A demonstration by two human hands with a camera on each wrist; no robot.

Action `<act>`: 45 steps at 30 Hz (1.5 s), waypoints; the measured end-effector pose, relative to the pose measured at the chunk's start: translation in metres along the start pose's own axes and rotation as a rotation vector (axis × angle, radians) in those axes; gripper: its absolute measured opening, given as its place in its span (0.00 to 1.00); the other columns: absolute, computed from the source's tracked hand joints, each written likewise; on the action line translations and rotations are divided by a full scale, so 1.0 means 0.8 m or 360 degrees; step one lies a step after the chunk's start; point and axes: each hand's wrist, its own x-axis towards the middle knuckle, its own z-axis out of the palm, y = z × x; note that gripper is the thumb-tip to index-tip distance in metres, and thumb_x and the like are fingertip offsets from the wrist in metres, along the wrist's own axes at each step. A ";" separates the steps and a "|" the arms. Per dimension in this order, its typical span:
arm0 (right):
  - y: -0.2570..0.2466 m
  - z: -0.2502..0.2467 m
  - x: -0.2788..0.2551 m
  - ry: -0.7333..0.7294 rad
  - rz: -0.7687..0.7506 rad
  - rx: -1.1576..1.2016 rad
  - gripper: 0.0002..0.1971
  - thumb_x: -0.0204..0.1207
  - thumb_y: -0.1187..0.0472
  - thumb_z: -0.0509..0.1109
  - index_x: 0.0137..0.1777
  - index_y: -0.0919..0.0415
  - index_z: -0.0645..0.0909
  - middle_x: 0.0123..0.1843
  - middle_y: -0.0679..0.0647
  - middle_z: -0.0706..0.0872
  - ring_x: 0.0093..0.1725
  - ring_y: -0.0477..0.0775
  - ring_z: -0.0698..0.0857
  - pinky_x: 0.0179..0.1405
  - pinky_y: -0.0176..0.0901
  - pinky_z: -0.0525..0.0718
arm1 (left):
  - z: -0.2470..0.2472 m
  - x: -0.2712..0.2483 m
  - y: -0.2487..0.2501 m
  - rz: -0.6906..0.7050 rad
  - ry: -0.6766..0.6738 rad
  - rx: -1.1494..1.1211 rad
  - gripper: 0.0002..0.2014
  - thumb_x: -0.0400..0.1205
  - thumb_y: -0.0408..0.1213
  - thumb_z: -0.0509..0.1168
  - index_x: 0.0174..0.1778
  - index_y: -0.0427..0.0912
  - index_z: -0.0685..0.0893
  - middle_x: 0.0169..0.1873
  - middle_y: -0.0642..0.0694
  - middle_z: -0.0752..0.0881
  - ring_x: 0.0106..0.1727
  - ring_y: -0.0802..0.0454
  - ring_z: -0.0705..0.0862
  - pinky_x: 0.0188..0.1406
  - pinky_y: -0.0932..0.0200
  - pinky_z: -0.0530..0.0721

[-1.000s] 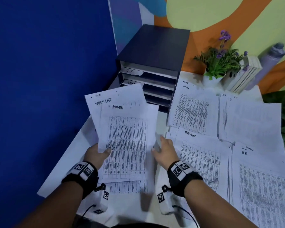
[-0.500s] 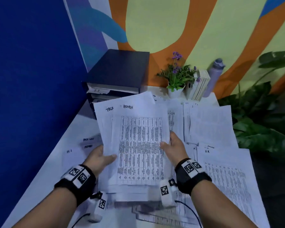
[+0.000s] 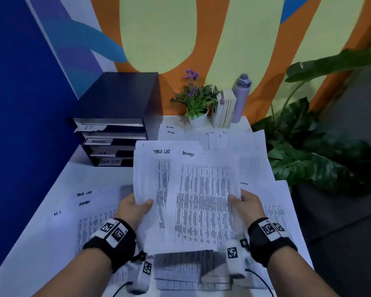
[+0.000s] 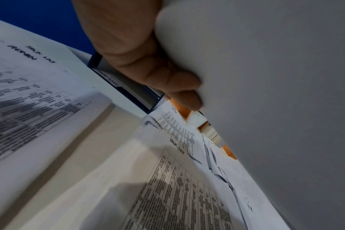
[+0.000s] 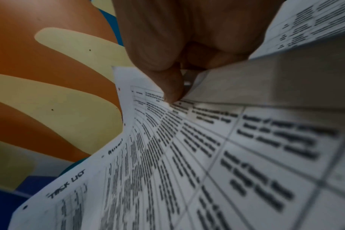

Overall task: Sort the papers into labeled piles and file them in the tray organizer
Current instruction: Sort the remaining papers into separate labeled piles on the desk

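Papers (image 3: 186, 202) higher off the table (image 3: 41, 243) now — both hands gripping.

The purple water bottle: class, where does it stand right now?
In the head view the purple water bottle stands at the table's far edge against the painted wall, right of the upright books and the flower pot.

1. The head view was dim with a bluish cast; straight wall lines bowed toward its edges.
2. Papers (image 3: 204, 202) near its bottom edge were smeared by blur.
3. In the left wrist view a soft shadow lay on the sheets (image 4: 148, 194); the print at far left was blurred.
4. The right wrist view was out of focus up close, its text fuzzy.
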 end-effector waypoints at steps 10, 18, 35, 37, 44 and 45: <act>-0.003 0.011 -0.016 -0.0079 -0.0112 0.0041 0.06 0.79 0.60 0.70 0.54 0.53 0.79 0.47 0.50 0.85 0.46 0.53 0.85 0.45 0.46 0.84 | 0.013 -0.019 -0.003 0.0131 0.0090 0.0094 0.12 0.71 0.32 0.79 0.41 0.47 0.82 0.43 0.40 0.89 0.43 0.44 0.88 0.50 0.46 0.87; 0.021 0.041 -0.035 -0.0499 -0.0367 -0.0817 0.08 0.81 0.67 0.60 0.40 0.60 0.73 0.37 0.50 0.77 0.33 0.45 0.75 0.31 0.33 0.75 | -0.031 -0.001 0.003 0.0226 0.0752 0.0078 0.15 0.78 0.36 0.73 0.57 0.32 0.84 0.48 0.41 0.86 0.48 0.46 0.84 0.53 0.55 0.79; 0.033 -0.014 0.013 0.0312 -0.0148 -0.0540 0.12 0.79 0.74 0.59 0.57 0.59 0.65 0.32 0.54 0.75 0.29 0.57 0.77 0.25 0.41 0.69 | -0.078 -0.008 0.041 0.0387 0.1095 -0.0145 0.15 0.80 0.39 0.70 0.58 0.35 0.81 0.47 0.43 0.81 0.46 0.48 0.80 0.49 0.57 0.75; 0.033 -0.012 0.019 0.0328 -0.0201 -0.0575 0.07 0.80 0.72 0.60 0.50 0.60 0.73 0.35 0.55 0.80 0.39 0.64 0.84 0.34 0.42 0.75 | -0.083 -0.010 0.042 0.0381 0.1061 -0.0168 0.12 0.80 0.39 0.70 0.55 0.37 0.81 0.47 0.43 0.82 0.48 0.46 0.81 0.50 0.55 0.76; 0.026 0.041 0.008 -0.0274 -0.0188 -0.0809 0.27 0.74 0.80 0.60 0.73 0.62 0.76 0.73 0.61 0.67 0.64 0.58 0.77 0.54 0.26 0.69 | -0.097 -0.010 0.020 0.0291 0.0881 -0.0179 0.16 0.80 0.39 0.71 0.61 0.39 0.81 0.52 0.43 0.86 0.53 0.44 0.84 0.57 0.53 0.78; 0.023 0.049 0.012 -0.0191 -0.0261 -0.0817 0.25 0.74 0.81 0.59 0.67 0.63 0.81 0.69 0.60 0.69 0.64 0.58 0.78 0.52 0.24 0.68 | -0.100 -0.008 0.015 0.0249 0.0838 -0.0156 0.17 0.79 0.41 0.72 0.62 0.40 0.82 0.53 0.43 0.86 0.55 0.42 0.84 0.60 0.49 0.79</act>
